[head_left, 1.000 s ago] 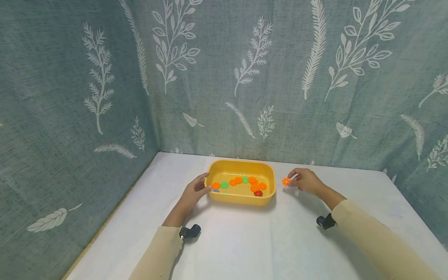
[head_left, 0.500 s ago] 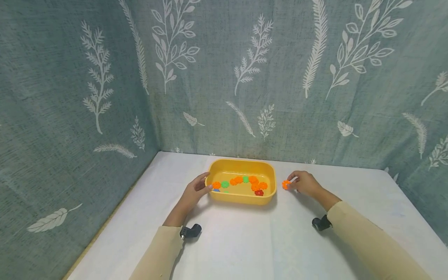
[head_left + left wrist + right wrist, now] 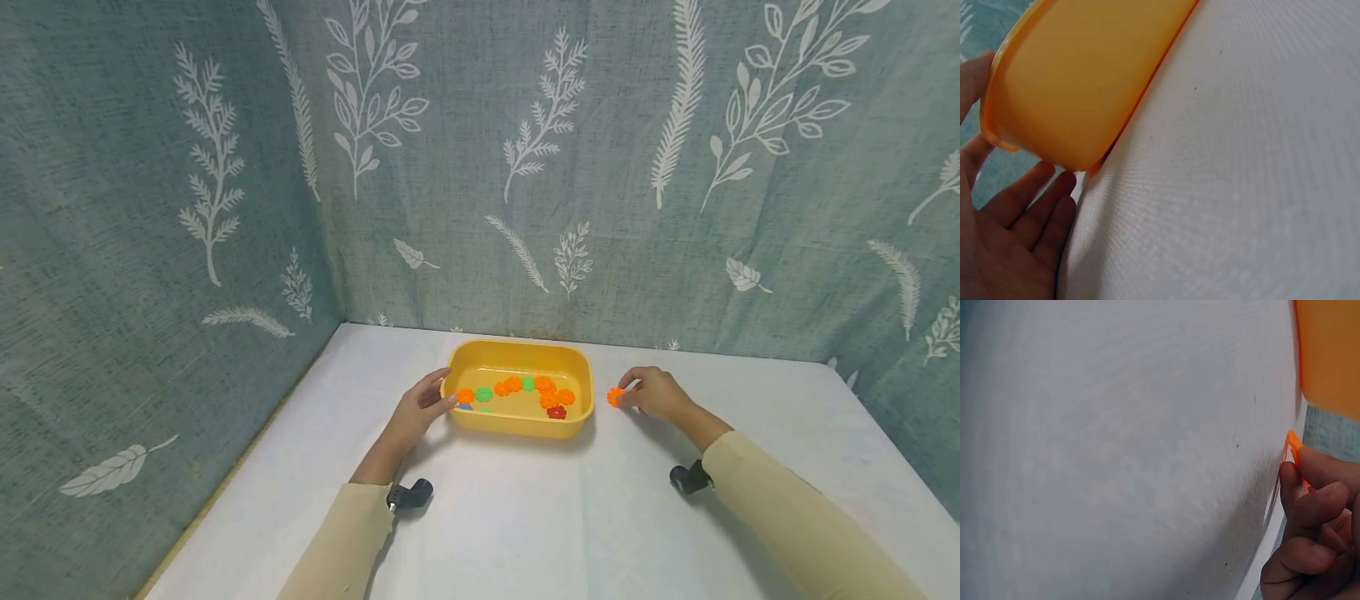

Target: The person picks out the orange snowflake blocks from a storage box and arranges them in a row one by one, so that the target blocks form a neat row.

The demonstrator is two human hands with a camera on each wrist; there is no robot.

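A yellow tub (image 3: pixel 517 426) stands on the white table, with several orange and green flower-shaped pieces, a red piece (image 3: pixel 557 412) and a bit of blue inside. My left hand (image 3: pixel 412 414) holds the tub's left end, thumb over the rim; in the left wrist view the fingertips of the left hand (image 3: pixel 1022 225) lie against its outer wall. Just right of the tub, my right hand (image 3: pixel 656 395) pinches an orange flower piece (image 3: pixel 615 397) between thumb and finger, low at the table top. The right wrist view shows that orange piece (image 3: pixel 1295 445) edge-on.
The white table (image 3: pixel 495 517) runs back to a grey-green leaf-patterned curtain (image 3: pixel 465 250), which also hangs along the left side. A dark wrist camera (image 3: pixel 410 495) is strapped to the left wrist, another (image 3: pixel 690 478) to the right one.
My right hand has come down slightly toward the table with the orange piece still pinched. The left hand keeps its place at the tub.
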